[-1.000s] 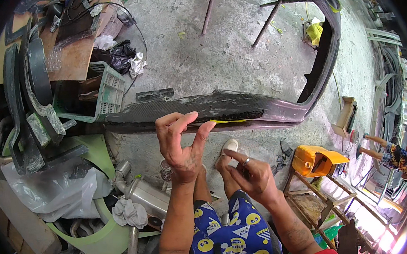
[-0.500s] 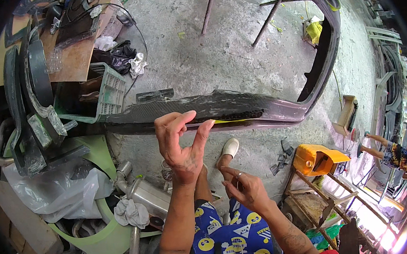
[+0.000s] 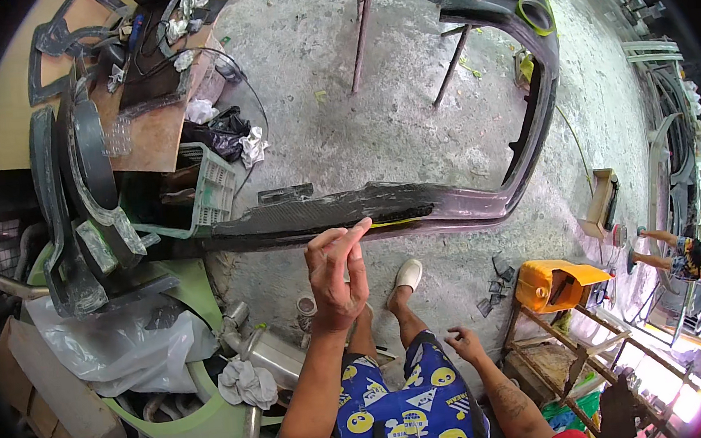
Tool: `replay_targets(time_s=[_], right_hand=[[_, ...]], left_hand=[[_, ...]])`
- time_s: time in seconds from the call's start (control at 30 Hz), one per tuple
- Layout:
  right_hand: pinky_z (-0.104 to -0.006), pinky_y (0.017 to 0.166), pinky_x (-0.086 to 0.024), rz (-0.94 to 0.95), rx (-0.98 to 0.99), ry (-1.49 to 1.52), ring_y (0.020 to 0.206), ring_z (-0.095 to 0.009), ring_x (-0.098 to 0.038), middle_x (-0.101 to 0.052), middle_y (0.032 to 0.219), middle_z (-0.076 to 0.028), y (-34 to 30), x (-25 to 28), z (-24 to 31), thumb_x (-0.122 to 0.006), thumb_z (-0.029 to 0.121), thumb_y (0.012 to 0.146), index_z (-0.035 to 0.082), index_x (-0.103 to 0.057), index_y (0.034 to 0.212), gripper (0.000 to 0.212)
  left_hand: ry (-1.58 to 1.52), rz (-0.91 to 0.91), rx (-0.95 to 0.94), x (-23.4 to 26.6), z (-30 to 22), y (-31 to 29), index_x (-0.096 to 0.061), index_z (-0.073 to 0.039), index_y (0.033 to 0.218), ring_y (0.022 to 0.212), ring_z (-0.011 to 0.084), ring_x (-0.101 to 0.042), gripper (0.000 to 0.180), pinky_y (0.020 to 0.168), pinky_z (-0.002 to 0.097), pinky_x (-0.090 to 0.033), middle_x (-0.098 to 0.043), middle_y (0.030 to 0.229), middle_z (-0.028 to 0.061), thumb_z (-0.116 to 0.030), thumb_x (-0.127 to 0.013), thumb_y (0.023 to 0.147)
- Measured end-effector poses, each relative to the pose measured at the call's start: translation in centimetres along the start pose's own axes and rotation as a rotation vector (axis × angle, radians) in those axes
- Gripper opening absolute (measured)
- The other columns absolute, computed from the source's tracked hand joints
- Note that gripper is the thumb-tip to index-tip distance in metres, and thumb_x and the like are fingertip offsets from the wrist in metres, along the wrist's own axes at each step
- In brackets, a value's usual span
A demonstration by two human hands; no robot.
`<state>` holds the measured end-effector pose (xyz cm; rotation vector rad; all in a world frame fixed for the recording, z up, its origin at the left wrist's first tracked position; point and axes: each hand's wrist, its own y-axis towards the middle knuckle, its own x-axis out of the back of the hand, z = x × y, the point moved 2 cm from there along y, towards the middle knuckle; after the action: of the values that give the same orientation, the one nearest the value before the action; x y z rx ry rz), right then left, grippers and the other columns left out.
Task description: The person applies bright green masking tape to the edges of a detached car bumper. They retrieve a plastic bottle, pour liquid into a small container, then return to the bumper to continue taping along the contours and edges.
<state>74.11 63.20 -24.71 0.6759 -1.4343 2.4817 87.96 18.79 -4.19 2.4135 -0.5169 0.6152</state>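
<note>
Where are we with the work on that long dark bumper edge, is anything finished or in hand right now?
A yellow strip already lies along the edge of the long dark car bumper panel. In hand: the left hand is raised, fingertips close to that edge, though whether it touches is unclear; it holds nothing visible. The right hand hangs empty by the knee. The panel surface looks rough and unfinished.

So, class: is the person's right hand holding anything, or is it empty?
Empty. The right hand hangs open beside the knee with fingers loosely spread and nothing in them, apart from the dark bumper part that the raised left hand reaches toward.

Left hand raised near dark bumper, right hand low.
</note>
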Motion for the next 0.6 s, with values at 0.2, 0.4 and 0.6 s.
replay_targets(time_s=[0.2,0.4,0.6], right_hand=[[-0.0376,0.067,-0.056,0.047,-0.238,0.148,0.067,-0.024,-0.071,-0.074,0.083,-0.017,-1.9,-0.4,-2.4,-0.076,0.037,0.087,0.005,-0.071,0.120,0.046],[-0.0382,0.070,-0.056,0.067,-0.161,0.192,0.071,-0.025,-0.072,-0.074,0.085,-0.018,0.4,-0.5,3.6,-0.073,0.035,0.089,0.004,-0.071,0.121,0.044],[-0.0306,0.058,-0.054,0.065,0.020,0.214,0.064,-0.017,-0.067,-0.073,0.085,-0.012,2.4,-0.4,8.9,-0.071,0.035,0.092,0.005,-0.067,0.128,0.047]], left_hand=[[-0.002,-0.021,0.005,0.9,-0.5,0.0,-0.059,-0.003,0.124,0.109,0.0256,-0.058,0.025,0.097,0.0367,-0.047,-0.073,0.122,0.0096,0.002,-0.055,0.099],[-0.028,-0.024,0.020,1.2,-0.5,-0.3,-0.058,-0.002,0.125,0.110,0.0253,-0.058,0.025,0.098,0.0359,-0.048,-0.073,0.119,0.0111,0.002,-0.052,0.101],[0.002,0.012,-0.008,0.3,-0.1,-0.6,-0.059,-0.002,0.123,0.108,0.0247,-0.057,0.024,0.096,0.0358,-0.047,-0.074,0.119,0.0104,0.003,-0.052,0.101]])
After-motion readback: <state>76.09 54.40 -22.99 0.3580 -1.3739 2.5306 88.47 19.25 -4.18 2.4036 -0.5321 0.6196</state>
